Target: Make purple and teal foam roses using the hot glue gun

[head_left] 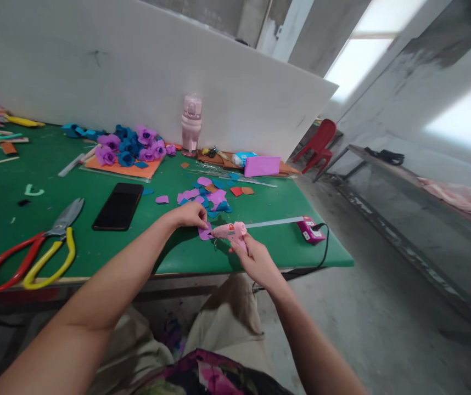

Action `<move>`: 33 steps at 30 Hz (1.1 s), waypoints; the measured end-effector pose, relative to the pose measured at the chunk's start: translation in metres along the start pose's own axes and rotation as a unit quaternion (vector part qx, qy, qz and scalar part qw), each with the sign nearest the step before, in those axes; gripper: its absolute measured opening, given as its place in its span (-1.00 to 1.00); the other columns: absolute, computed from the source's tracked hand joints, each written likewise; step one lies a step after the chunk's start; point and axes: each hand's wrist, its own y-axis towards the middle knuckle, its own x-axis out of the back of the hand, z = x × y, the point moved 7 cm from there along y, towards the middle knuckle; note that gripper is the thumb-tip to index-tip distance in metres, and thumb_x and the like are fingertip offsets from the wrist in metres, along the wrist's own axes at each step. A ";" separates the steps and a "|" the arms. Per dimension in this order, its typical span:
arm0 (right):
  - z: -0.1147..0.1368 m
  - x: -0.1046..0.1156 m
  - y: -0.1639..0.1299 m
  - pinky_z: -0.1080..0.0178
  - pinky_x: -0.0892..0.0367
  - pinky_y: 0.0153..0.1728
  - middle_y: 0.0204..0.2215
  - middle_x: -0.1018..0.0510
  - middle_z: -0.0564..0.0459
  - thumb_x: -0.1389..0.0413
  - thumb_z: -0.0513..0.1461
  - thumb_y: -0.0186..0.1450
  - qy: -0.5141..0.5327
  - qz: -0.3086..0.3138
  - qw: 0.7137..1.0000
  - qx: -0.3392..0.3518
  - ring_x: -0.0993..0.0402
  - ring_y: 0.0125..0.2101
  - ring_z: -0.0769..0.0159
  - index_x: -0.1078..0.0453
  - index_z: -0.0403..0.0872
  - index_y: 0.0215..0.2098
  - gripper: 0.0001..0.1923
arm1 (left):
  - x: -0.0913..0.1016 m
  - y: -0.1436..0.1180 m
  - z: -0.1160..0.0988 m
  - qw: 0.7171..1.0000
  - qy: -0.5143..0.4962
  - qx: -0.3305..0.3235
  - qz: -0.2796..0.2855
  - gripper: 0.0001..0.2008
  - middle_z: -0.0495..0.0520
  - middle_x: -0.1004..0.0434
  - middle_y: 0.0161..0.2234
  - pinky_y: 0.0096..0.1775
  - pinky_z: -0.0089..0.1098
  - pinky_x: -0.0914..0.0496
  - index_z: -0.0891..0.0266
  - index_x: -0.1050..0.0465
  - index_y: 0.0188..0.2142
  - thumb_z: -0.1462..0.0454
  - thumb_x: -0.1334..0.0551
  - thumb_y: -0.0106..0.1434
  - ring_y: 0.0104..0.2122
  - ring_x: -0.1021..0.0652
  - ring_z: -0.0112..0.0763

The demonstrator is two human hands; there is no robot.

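The small purple foam petal (205,232) lies on the green felt-covered table (169,252), close to its front edge, pinned there by the fingertips of the person's left hand (189,214). Their right hand (256,259) is wrapped around the handle of a pink hot glue gun (232,231), the nozzle pointing left and sitting right at the petal's edge. A clear glue stick (274,221) sticks out the back, and a black cord (321,253) curves off over the table edge.

From where I stand, the thing to get right is a small, steady bead: nozzle just above the foam, gentle pressure on the trigger, and the left fingertips kept back from the hot tip. Holding the petal flat should stop it lifting with the glue string.

Just beyond the hands is a loose scatter of purple, blue and orange foam cut-outs (211,195). Further back, finished purple and blue foam flowers (130,147) sit on an orange sheet, with a pink water bottle (191,123) beside them. To the left lie a black phone (118,206) and large scissors with red and yellow handles (33,255).
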 end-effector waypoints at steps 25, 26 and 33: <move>0.008 -0.004 0.002 0.31 -0.23 -0.38 -0.39 -0.54 -0.05 0.08 -0.15 0.30 -0.044 0.005 0.999 -0.006 -0.42 -0.42 0.27 -0.33 -0.11 -0.28 -0.78 | 0.002 -0.004 -0.008 0.999 0.040 -0.017 -0.017 -0.79 -0.06 -0.46 -0.65 -0.52 -0.48 -0.11 0.29 -0.46 -0.60 0.16 -0.31 -0.10 -0.59 -0.38 -0.52; 0.009 -0.004 0.002 0.31 -0.23 -0.37 -0.38 -0.54 -0.05 0.08 -0.15 0.30 -0.043 0.006 0.999 -0.005 -0.42 -0.41 0.27 -0.33 -0.10 -0.28 -0.78 | 0.002 -0.004 -0.008 0.999 0.038 -0.016 -0.017 -0.79 -0.06 -0.46 -0.65 -0.52 -0.48 -0.11 0.29 -0.46 -0.60 0.16 -0.31 -0.10 -0.59 -0.38 -0.51; 0.009 -0.004 0.002 0.29 -0.25 -0.35 -0.35 -0.54 -0.07 0.08 -0.16 0.30 -0.051 0.006 0.999 -0.011 -0.44 -0.39 0.25 -0.33 -0.09 -0.27 -0.79 | 0.002 -0.003 -0.006 0.999 0.027 -0.018 -0.017 -0.82 -0.06 -0.44 -0.66 -0.53 -0.48 -0.10 0.28 -0.45 -0.62 0.19 -0.31 -0.12 -0.60 -0.36 -0.52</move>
